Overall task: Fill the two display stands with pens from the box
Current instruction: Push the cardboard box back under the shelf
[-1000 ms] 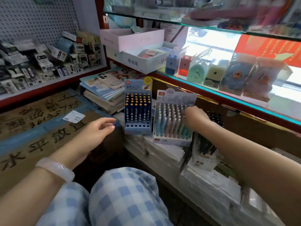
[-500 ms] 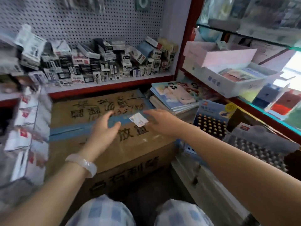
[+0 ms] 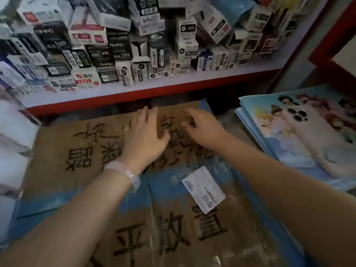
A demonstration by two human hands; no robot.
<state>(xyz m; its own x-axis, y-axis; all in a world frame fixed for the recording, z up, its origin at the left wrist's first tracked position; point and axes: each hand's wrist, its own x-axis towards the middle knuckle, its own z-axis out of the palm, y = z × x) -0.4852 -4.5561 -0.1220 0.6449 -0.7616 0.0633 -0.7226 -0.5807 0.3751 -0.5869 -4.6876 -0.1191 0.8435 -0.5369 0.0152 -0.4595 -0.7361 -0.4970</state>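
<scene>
Both hands are out over the far half of the big cardboard box [image 3: 63, 151], the brown one with the large black characters and blue tape [image 3: 167, 178] running across the lid. The box sits low in front of the person, tucked under the red-edged shelf [image 3: 154, 87], and its lid looks closed and taped. Left hand [image 3: 144, 139] is palm down with fingers stretched forward and a bit spread, holding nothing; can't tell whether it's actually touching the cardboard or just above it. There's a pale bangle [image 3: 123, 171] on that wrist. Right hand [image 3: 202, 130] is just beside it, fingers loosely bent toward the back edge of the lid, also empty, though it's blurry so the fingertips are hard to read. A white shipping label [image 3: 204, 189] is stuck on the tape nearer the person, between the two forearms. The shelf above is crammed with small stationery cartons [image 3: 115, 51] stacked every which way. Off to the right is a stack of blue notebooks [image 3: 300, 135] with cartoon covers, right next to the box
</scene>
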